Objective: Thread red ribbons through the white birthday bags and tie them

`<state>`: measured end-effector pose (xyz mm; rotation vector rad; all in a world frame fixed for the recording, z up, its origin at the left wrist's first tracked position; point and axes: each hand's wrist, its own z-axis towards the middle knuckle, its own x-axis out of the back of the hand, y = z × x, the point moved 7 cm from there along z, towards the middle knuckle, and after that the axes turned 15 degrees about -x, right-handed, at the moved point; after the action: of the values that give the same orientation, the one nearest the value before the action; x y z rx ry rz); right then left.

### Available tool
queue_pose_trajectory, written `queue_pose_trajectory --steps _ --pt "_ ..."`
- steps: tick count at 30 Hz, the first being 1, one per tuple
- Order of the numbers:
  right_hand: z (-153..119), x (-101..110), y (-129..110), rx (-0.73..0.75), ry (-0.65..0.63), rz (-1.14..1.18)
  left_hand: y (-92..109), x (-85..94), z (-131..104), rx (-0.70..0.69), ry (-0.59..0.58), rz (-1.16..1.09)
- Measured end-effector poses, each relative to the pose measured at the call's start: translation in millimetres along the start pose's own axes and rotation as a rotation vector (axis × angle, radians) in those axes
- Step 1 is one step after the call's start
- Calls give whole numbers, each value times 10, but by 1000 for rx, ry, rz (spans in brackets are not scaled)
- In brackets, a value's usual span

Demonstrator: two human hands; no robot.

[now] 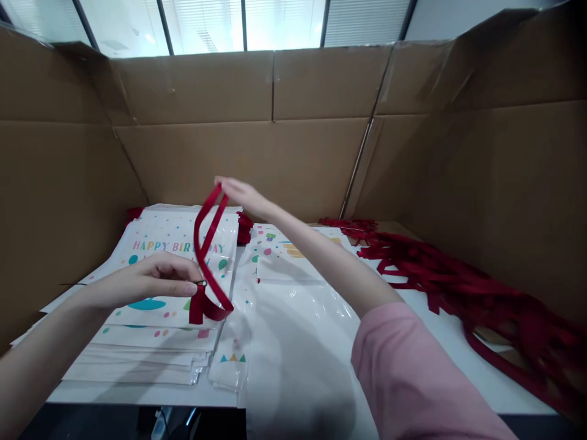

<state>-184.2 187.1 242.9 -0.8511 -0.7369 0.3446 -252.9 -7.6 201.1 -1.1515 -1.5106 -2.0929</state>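
A dark red ribbon (213, 260) hangs as a long loop between my two hands, above a stack of white printed bags (178, 214). My left hand (165, 276) pinches its lower part between thumb and fingers, where a small dark ring or wire tie (200, 283) shows. The ribbon's short cut end dangles below those fingertips. Higher up and farther away, my right hand (243, 194) is closed on the top of the loop, slightly blurred. Lettering reading "HAPPY BIRTHDAY", partly covered by the ribbon, marks the top bag of the stack.
Cardboard walls (238, 150) enclose the table's back and sides. Along the right lies a long heap of red ribbons (426, 269). More printed plastic packaging (293, 250) and a glossy white sheet (298, 342) cover the middle, the sheet hanging over the front edge.
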Motion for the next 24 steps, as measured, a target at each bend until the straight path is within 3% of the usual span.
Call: queue_pose_trajectory --steps 3,5,7,12,18,21,24 --pt "-225 -482 750 -214 -283 -205 -221 -177 117 77 -169 -142" --pt "-410 -660 1141 -306 -390 -269 -411 -259 215 107 -193 -167" --pt "-551 -743 1388 -350 -444 -281 -615 -367 312 130 -220 -195" --pt "-714 -647 1613 -375 -402 -354 -1019 -642 561 201 -271 -284" --pt "-886 -388 1774 -485 -346 -475 -1224 -873 886 153 -326 -273" --pt "-982 -388 1791 -502 -430 -422 -1324 -979 1010 127 -362 -247" --pt "-1093 -491 1796 -526 -607 -346 -1409 -1052 1106 114 -375 -218"
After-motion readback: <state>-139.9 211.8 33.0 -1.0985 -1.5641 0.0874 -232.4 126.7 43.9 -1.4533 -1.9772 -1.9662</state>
